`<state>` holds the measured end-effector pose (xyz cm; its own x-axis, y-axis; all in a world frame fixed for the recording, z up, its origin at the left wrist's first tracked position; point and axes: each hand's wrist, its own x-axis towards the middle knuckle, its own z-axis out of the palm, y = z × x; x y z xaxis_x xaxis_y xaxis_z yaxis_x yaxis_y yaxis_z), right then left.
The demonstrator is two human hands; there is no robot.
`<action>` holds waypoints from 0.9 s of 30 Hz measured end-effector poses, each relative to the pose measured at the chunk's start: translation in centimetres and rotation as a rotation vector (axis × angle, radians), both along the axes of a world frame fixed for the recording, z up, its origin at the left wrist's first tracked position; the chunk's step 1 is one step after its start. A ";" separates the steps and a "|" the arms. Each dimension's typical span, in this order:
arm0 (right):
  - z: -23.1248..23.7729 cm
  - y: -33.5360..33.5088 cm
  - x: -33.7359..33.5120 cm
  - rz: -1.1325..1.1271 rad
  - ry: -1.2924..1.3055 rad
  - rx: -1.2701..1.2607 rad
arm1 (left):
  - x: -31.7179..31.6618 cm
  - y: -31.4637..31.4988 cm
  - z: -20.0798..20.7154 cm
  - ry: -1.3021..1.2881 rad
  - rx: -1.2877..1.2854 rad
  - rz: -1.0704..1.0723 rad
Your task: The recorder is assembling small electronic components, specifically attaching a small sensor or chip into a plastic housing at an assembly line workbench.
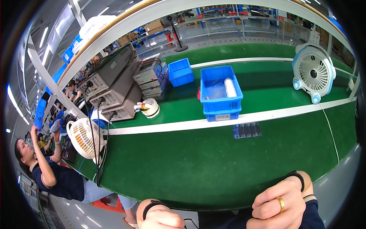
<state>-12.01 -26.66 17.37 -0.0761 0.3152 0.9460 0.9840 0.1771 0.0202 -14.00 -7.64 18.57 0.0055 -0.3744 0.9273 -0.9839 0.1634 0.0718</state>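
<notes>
My left hand [162, 218] sits at the bottom edge of the view, fingers curled into a fist, with a black band on the wrist. My right hand [278, 206] is also closed, with a gold ring on one finger and a black band at the wrist. Neither hand holds anything that I can see. Both rest near the front edge of a green conveyor belt [198, 164]. The nearest thing on the belt is a small dark flat part [247, 130], well beyond both hands.
Stacked blue bins [220, 93] hold a white roll. A smaller blue bin [180, 71], grey power supplies [118, 86], a tape roll [150, 108] and two white fans [313, 71] [84, 137] stand around. A seated person [53, 171] works at far left.
</notes>
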 end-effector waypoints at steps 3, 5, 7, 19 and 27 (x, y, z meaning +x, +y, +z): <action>0.0 0.0 -0.1 0.011 0.007 0.002 | -1.4 -1.2 -0.4 0.047 -0.098 0.086; 0.1 0.0 0.0 0.026 0.005 0.002 | -1.7 -1.7 -0.6 0.085 -0.189 0.167; -0.2 -0.3 0.3 0.020 0.012 -0.006 | -1.1 -2.1 -0.8 0.078 -0.213 0.148; 0.0 0.0 1.6 -0.032 -0.060 0.019 | -0.3 0.5 -2.5 -0.129 -0.189 0.375; -8.5 3.2 8.7 -0.112 0.752 -0.864 | 12.1 0.8 -1.8 0.394 -0.139 0.999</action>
